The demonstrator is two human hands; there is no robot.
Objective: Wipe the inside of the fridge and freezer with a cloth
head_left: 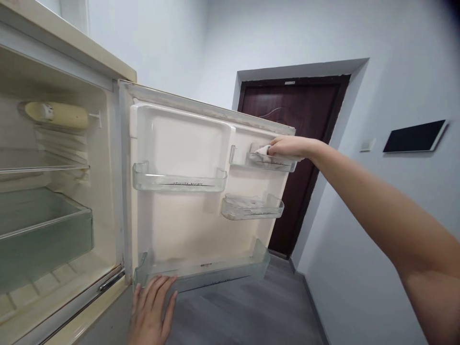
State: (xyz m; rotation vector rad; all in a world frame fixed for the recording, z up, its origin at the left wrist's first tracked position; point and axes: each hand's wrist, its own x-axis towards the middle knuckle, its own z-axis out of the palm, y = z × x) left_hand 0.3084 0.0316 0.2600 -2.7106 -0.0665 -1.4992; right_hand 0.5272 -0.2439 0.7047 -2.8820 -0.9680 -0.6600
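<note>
Toward the top right of the open cream-white refrigerator door [187, 230], your right hand [287, 145] pinches a crumpled white cloth [263, 150] in a clear plastic pocket [275, 164]. Your left hand [153, 309], unclenched, is at that door's lower left, by the long clear plastic bin [223, 278]. Behind it stands a dark reddish-brown panelled door [294, 103].

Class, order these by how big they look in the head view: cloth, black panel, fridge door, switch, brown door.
1. Fridge door
2. Brown door
3. Black panel
4. Cloth and switch, too alike to rank
</note>
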